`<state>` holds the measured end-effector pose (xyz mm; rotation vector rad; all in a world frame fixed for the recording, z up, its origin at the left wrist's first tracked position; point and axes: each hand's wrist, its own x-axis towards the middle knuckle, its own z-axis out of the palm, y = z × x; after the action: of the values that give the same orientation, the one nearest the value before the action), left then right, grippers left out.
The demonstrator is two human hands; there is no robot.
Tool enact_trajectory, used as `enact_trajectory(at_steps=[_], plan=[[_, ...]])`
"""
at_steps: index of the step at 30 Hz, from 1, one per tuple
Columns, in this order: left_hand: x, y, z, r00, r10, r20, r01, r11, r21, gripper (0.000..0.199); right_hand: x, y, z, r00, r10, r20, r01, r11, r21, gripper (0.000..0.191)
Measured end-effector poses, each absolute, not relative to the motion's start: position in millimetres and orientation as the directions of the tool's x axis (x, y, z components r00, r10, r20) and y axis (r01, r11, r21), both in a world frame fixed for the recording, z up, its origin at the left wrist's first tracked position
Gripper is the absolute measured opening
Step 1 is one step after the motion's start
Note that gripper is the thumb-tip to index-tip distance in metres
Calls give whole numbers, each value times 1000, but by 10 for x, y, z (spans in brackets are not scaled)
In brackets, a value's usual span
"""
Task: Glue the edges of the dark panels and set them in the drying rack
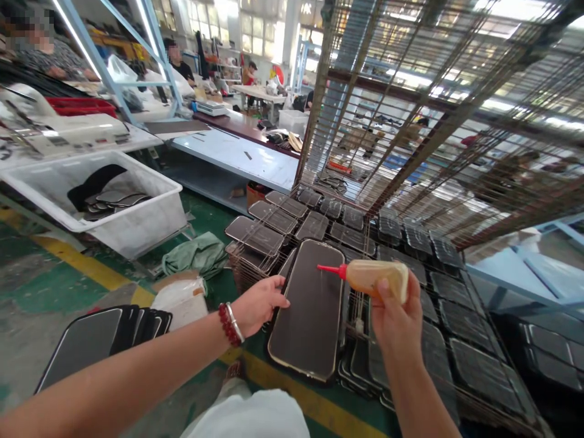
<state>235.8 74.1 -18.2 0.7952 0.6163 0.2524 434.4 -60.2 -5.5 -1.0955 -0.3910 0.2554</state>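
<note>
My left hand (262, 307) pinched the left edge of a dark panel (310, 316), which lay just to the right of that grip. My right hand (396, 310) was wrapped around a bottle (376, 280), its red nozzle (331, 269) pointing left over the panel (whether the tip touched it, I couldn't tell). Beyond both grips, more panels (256, 236) lay in a wire rack (447, 132); well off to my left grip's left stood a white bin (137, 228).
</note>
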Motion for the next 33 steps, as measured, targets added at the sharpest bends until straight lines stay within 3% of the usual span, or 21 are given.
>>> enact_trajectory(at_steps=[8,14,17,20,24,26,28,31,33], plan=[[2544,694,-95,763,474,-440,34,649,760,37,4416,-1206,10,671,734,107,-134,262,-956,61],[2678,504,-58,801,416,-430,47,673,738,41,4840,-1307,103,828,492,269,64,393,-917,63],[2774,376,-65,804,410,-430,46,679,733,42,4922,-1357,105,823,475,312,82,444,-892,61],[2888,251,-83,794,422,-437,48,674,737,43,4922,-1543,17,790,569,228,-26,403,-915,62],[3064,134,-152,765,452,-459,57,662,747,44,4984,-1803,-195,705,700,-115,-364,218,-906,59],[3166,144,-223,749,468,-469,56,660,749,43,5083,-1882,-260,693,661,-288,-545,219,-809,49],[3285,235,-318,732,491,-472,45,656,753,40,5219,-1962,-278,739,572,-355,-614,355,-705,40],[3532,535,-486,710,531,-462,14,646,763,36,5449,-2181,-306,857,379,-349,-512,560,-651,37],[3773,816,-603,693,546,-471,3,651,759,34,5598,-2389,-398,895,232,-380,-440,588,-678,36]])
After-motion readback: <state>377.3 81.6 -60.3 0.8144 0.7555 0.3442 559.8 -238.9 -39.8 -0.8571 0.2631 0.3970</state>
